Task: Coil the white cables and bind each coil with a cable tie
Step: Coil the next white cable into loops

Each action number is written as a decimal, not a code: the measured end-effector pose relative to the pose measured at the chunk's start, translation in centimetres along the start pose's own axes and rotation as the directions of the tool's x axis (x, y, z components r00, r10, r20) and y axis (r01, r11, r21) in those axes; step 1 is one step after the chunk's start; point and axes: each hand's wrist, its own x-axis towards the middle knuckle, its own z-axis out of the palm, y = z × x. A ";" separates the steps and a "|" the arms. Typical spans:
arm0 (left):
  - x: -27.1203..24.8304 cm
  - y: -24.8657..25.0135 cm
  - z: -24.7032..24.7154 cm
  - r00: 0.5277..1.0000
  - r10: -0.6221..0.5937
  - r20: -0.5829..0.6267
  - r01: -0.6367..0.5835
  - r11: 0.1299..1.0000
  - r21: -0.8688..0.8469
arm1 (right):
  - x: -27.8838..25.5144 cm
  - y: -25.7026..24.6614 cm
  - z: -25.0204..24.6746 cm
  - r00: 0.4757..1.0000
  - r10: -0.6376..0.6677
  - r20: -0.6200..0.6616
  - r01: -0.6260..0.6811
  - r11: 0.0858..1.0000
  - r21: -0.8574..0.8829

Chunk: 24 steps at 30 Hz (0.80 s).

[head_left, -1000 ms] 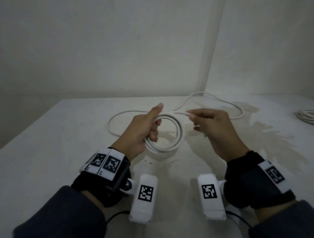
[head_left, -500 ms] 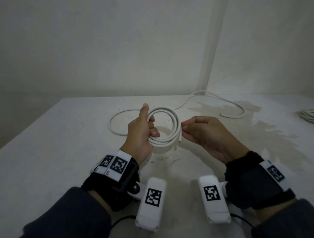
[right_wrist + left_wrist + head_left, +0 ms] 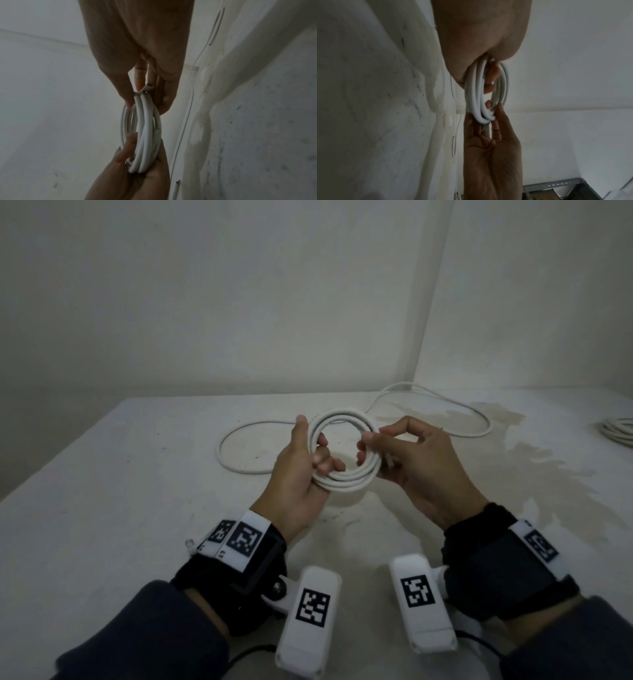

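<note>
A white cable coil [image 3: 342, 486] of several turns is held upright above the table [image 3: 137, 491]. My left hand [image 3: 315, 453] grips its left side, thumb up along the outside and fingers curled through the ring. My right hand [image 3: 368, 450] pinches the right side between thumb and fingers. The left wrist view shows the coil [image 3: 477, 94] edge-on between both hands. In the right wrist view the coil [image 3: 145, 128] has its cut end [image 3: 148, 86] poking out at my right fingertips [image 3: 128, 102].
A second white cable [image 3: 226, 453] lies loose on the table behind the hands and runs to the back corner and right. Another white coil [image 3: 616, 429] lies at the far right edge. Walls close off the back and right. A stain marks the table's right part.
The left hand has turned the coil up to face me. The right hand has laid the last length onto it and now pinches the coil's right side.
</note>
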 end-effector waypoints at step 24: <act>-0.2 0.1 -0.6 0.988 0.098 0.122 -0.145 0.866 0.478 | 0.2 -0.4 -1.4 0.974 0.167 0.152 -0.135 0.971 -0.197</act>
